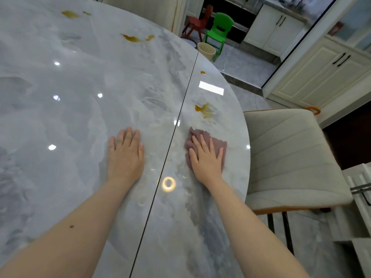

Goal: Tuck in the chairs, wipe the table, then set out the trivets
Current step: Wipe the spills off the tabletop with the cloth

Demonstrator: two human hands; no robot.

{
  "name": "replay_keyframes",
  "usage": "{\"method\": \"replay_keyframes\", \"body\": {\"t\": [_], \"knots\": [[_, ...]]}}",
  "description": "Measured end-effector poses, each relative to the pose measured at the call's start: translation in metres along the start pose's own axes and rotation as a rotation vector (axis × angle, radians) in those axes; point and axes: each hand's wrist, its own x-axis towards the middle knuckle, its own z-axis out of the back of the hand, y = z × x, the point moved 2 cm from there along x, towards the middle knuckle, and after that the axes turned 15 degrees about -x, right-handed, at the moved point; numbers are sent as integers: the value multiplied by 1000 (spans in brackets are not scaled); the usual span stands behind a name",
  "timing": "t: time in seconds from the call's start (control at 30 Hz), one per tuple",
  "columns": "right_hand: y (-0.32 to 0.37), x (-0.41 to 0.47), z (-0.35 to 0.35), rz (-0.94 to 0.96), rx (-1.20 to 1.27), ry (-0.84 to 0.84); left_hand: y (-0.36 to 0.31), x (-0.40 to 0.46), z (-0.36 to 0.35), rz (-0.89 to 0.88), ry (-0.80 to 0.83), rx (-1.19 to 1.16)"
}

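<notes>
A round grey marble table (80,87) fills most of the view, with a dark seam running across it. My right hand (206,157) presses flat, fingers straight, on a mauve cloth (217,144) near the table's right edge. My left hand (125,153) lies flat on the bare tabletop left of the seam. A brown smear (203,109) sits just beyond the cloth. Other brown spills lie farther off: a small drop (203,72), a streak (136,38) and a patch (70,14). A beige padded chair (285,157) stands at the table's right edge, its seat partly under the top.
Past the table's far edge stand a green child's chair (218,31), a red child's chair (197,22) and a beige bin (206,50). Cream cabinets (313,73) line the right side. A white rack (359,189) stands beside the padded chair.
</notes>
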Motion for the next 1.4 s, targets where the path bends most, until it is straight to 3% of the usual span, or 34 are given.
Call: {"method": "replay_keyframes", "body": {"t": [0.13,0.3,0.43,0.7,0.9,1.13,1.3,1.4], "knots": [[-3,-39,-5,-142,-38,-4,-4,5,-1,-1,-13,31],[4,-31,-4,222,-94,-30,-33,22,-7,66,-68,47],[-5,36,5,399,-104,-60,-64,51,-30,-35,-66,23],[-44,166,16,367,-93,-33,-89,129,-70,11,-56,8],[-72,145,11,266,-113,-40,-103,152,-83,54,-46,0],[-40,161,10,492,-100,-57,-99,154,-89,68,-52,2],[-57,229,22,357,-77,-35,-99,155,-90,68,-69,9],[-86,227,23,272,-112,-14,-97,154,-91,73,-50,18]]}}
